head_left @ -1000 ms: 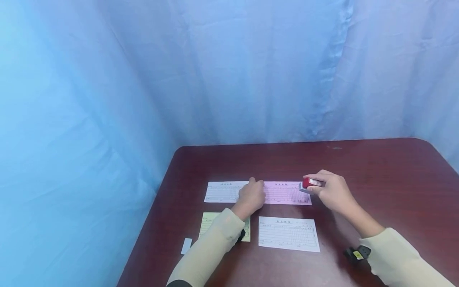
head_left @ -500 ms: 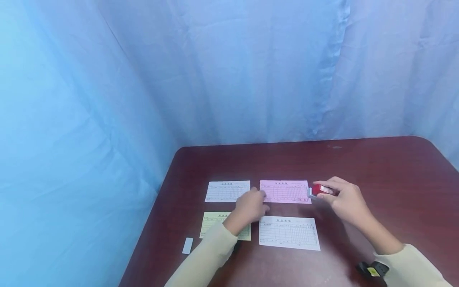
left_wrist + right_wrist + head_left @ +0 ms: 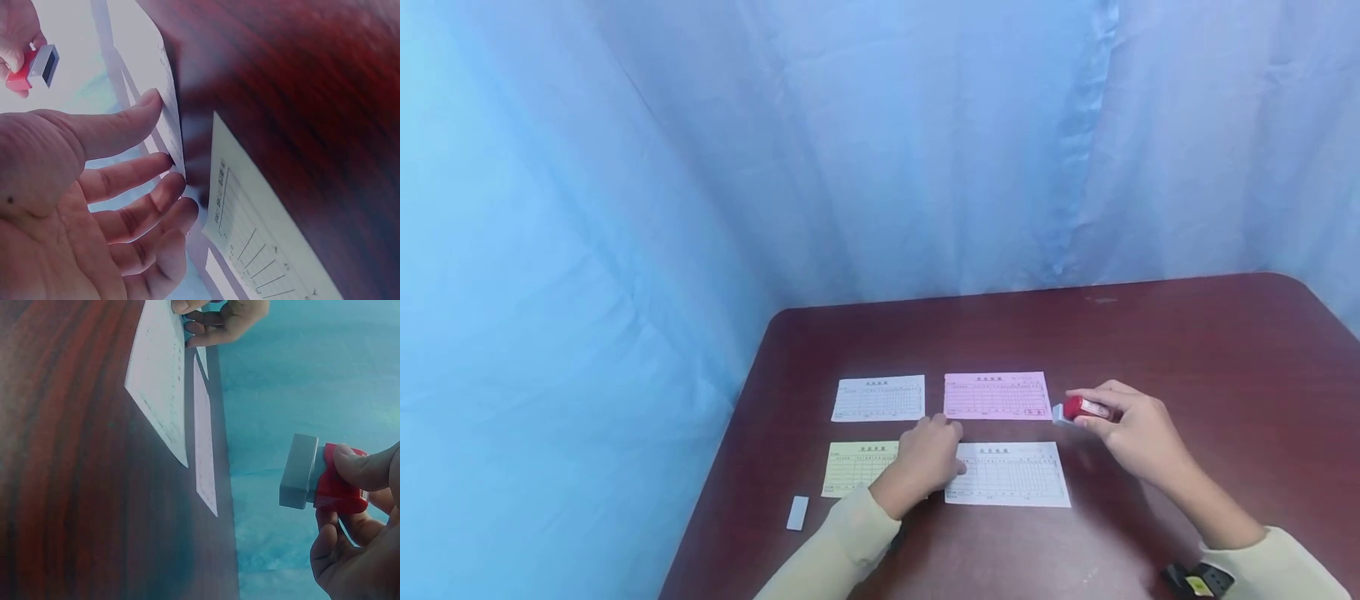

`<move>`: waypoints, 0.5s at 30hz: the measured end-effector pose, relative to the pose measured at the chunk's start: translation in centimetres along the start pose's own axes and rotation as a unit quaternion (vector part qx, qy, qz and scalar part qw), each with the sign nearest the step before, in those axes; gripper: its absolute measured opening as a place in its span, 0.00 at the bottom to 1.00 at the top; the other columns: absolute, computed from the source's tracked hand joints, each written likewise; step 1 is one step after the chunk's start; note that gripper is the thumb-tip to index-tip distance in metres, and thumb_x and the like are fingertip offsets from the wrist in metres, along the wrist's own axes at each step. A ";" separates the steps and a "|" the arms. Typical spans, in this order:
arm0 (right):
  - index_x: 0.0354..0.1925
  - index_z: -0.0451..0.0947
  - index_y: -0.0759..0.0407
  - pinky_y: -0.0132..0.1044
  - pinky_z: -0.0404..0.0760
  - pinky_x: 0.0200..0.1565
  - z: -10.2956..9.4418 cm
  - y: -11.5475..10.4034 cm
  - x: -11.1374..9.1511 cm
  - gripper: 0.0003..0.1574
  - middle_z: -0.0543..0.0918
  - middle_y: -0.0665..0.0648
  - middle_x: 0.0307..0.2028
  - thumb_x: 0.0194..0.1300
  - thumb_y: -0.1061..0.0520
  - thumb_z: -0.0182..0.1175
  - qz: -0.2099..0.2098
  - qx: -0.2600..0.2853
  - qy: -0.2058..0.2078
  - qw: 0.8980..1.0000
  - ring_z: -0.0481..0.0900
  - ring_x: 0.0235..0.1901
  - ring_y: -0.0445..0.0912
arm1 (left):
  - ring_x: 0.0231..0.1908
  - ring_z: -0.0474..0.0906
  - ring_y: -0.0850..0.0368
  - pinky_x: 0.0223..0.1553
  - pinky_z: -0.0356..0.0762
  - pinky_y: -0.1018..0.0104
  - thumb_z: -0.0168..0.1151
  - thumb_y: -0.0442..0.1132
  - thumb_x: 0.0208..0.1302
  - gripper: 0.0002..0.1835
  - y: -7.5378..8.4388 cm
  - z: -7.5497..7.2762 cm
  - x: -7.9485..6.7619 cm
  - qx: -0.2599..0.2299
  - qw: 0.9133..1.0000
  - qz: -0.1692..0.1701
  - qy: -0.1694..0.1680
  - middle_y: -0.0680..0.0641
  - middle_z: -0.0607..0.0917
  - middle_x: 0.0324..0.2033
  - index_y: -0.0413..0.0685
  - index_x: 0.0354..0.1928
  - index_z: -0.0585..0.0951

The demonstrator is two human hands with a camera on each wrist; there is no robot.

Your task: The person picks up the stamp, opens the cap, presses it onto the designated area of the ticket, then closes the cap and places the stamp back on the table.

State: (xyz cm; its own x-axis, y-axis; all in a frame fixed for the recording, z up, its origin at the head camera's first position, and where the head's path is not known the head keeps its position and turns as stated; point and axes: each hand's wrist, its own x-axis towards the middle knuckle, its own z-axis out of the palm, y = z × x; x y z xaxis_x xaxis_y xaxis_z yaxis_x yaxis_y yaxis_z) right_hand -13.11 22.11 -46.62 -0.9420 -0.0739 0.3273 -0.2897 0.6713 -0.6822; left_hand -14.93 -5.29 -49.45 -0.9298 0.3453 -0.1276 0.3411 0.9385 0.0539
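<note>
Dark-red table [image 3: 1150, 350] before blue curtains [image 3: 925, 150]. With the left hand [image 3: 927, 454] as clock centre, the pink form [image 3: 996, 394] lies at 2 o'clock, the near white form [image 3: 1017, 477] at 3, the yellow form [image 3: 856, 468] at 9. The right hand [image 3: 1142, 429] pinches a red-and-grey stamp [image 3: 1081, 407], raised between 2 and 3. The left hand, loosely spread, grips nothing. A clean imprint probably requires a flat, even press with the sheet held still.

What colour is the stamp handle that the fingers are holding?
The stamp handle is mostly red; it shows best in the right wrist view.
</note>
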 end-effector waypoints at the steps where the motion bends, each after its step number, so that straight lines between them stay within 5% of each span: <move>1: 0.47 0.87 0.63 0.30 0.71 0.25 0.1 0.1 -0.1 0.22 0.83 0.50 0.34 0.51 0.67 0.76 -0.001 0.000 -0.002 1.000 0.71 0.27 0.39 | 0.30 0.72 0.58 0.27 0.75 0.63 0.78 0.51 0.54 0.19 0.0 0.0 0.1 -0.005 1.000 -0.003 -0.002 0.52 0.81 0.35 0.52 0.45 0.87; 11: 0.47 0.87 0.61 0.30 0.69 0.26 0.6 0.4 -0.8 0.23 0.84 0.49 0.34 0.50 0.68 0.77 -0.001 0.005 -0.006 1.000 0.71 0.27 0.38 | 0.29 0.70 0.61 0.26 0.72 0.67 0.77 0.45 0.56 0.13 -0.2 0.2 0.7 -0.060 0.998 -0.017 0.007 0.54 0.76 0.28 0.51 0.36 0.81; 15: 0.46 0.87 0.61 0.31 0.69 0.26 0.5 0.4 -1.0 0.23 0.84 0.49 0.33 0.50 0.68 0.77 0.003 0.003 -0.006 1.000 0.71 0.26 0.38 | 0.24 0.70 0.62 0.24 0.70 0.69 0.73 0.41 0.60 0.10 -0.3 0.1 0.8 -0.135 0.990 -0.029 0.001 0.56 0.76 0.26 0.52 0.36 0.79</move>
State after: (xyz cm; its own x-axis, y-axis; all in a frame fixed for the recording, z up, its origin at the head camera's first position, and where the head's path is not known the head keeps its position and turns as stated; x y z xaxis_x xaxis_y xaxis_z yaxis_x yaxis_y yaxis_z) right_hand -12.37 22.08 -47.48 -0.9459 -0.0788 0.3147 -0.2844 0.6680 -0.6877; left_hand -15.74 -5.27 -49.69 -0.9470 0.2904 -0.1372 0.2376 0.9209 0.3091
